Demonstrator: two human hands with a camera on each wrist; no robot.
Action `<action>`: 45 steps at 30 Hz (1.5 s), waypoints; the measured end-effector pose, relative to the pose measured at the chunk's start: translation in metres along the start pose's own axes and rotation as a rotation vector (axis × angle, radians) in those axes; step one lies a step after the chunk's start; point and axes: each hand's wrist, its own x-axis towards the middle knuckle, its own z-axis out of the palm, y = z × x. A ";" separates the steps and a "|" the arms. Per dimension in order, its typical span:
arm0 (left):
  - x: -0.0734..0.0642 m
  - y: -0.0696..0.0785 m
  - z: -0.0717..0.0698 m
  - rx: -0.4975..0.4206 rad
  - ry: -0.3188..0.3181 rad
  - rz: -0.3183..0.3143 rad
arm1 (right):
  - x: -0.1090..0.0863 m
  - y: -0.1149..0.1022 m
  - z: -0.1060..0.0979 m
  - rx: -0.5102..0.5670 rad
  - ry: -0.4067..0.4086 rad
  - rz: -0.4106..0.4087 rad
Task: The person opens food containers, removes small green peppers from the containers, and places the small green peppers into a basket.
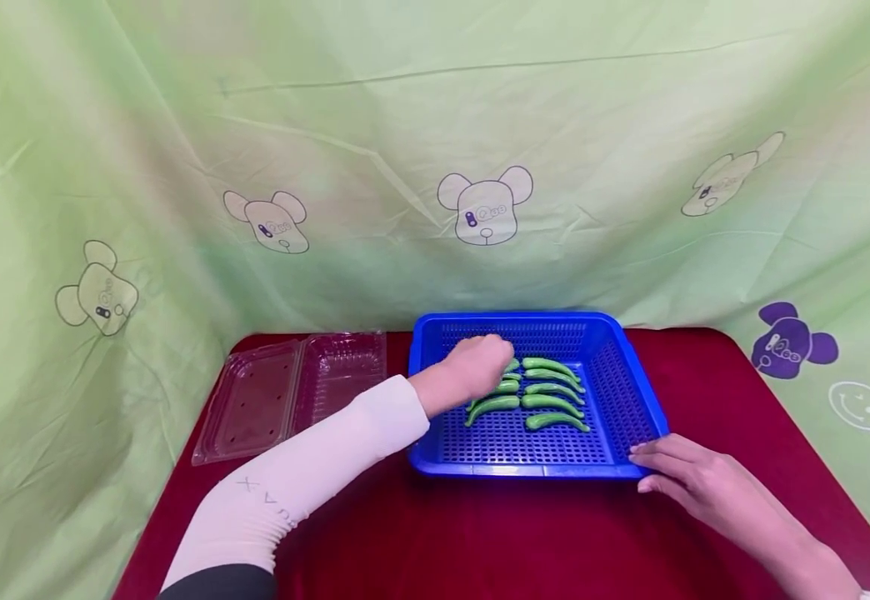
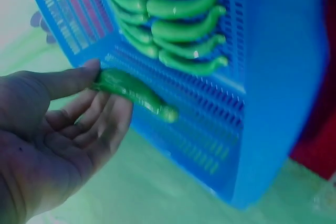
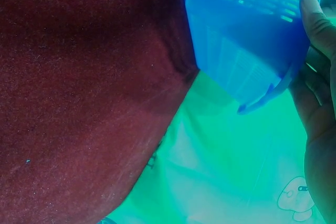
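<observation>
A blue plastic basket with perforated walls stands on the table. On its floor lie two columns of curved green chili peppers, several in each. My left hand reaches over the basket's left part and covers some of the left column. In the left wrist view, its thumb and fingers pinch one end of a shiny green chili pepper, held above the basket beside the others. At the front right corner, my right hand grips the basket's rim, with the thumb on one side and the fingers on the other.
Left of the basket lies an open clear plastic clamshell container, its two halves side by side. Dark red cloth covers the table. A green curtain with printed bear heads hangs close behind and along the sides.
</observation>
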 end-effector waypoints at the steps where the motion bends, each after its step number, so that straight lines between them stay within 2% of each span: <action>1: 0.001 0.003 0.003 -0.019 -0.014 0.009 | 0.000 0.000 0.000 0.001 0.000 0.001; 4: 0.004 0.010 0.012 -0.051 -0.064 0.031 | 0.000 -0.001 0.001 0.006 -0.005 0.003; 9: 0.006 0.021 0.027 -0.001 -0.139 0.066 | 0.001 -0.001 0.000 -0.003 -0.022 0.004; 15: 0.012 0.031 0.032 0.005 -0.188 0.087 | 0.001 -0.001 -0.002 -0.029 -0.041 0.011; 21: 0.024 0.041 0.034 0.019 -0.254 0.068 | -0.001 0.000 -0.002 -0.014 -0.030 0.019; 24: 0.027 0.046 0.037 0.056 -0.271 0.066 | 0.000 0.000 -0.002 -0.020 -0.032 0.014; 27: 0.027 0.050 0.041 0.079 -0.313 0.056 | 0.000 0.000 -0.002 -0.009 -0.034 0.009; 33: 0.021 0.053 0.047 0.051 -0.407 -0.003 | 0.002 0.001 -0.004 -0.004 -0.055 0.017; 45: 0.024 0.052 0.059 0.061 -0.425 -0.024 | 0.000 0.002 -0.004 0.001 -0.059 0.029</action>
